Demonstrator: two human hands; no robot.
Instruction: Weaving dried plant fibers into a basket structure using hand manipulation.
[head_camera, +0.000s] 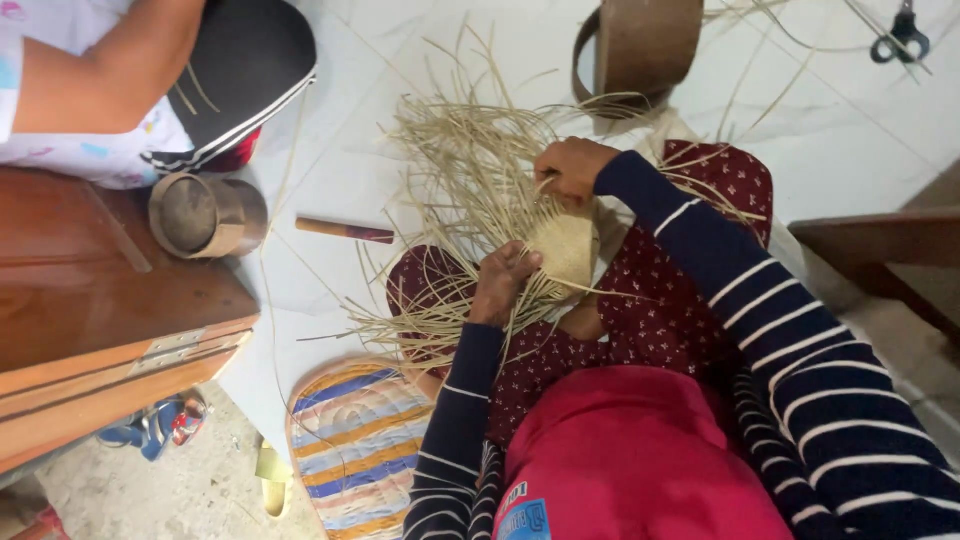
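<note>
A small woven straw piece (567, 248) rests over my lap, and many loose pale straw strands (460, 170) fan out from it to the left and upward. My left hand (503, 283) grips the lower left edge of the weave among the strands. My right hand (572, 166) is closed on strands at the top edge of the weave. Both arms wear dark blue sleeves with white stripes. My knees, in a maroon dotted cloth (690, 290), lie under the work.
A round wooden cylinder (206, 215) and a brown stick (345, 230) lie on the white floor at left. A curved brown band (640, 45) and scissors (900, 35) lie farther off. Another person's arm (100, 70) is top left. Wooden furniture (100, 300), a striped mat (360, 440) and a bench (880, 245) surround me.
</note>
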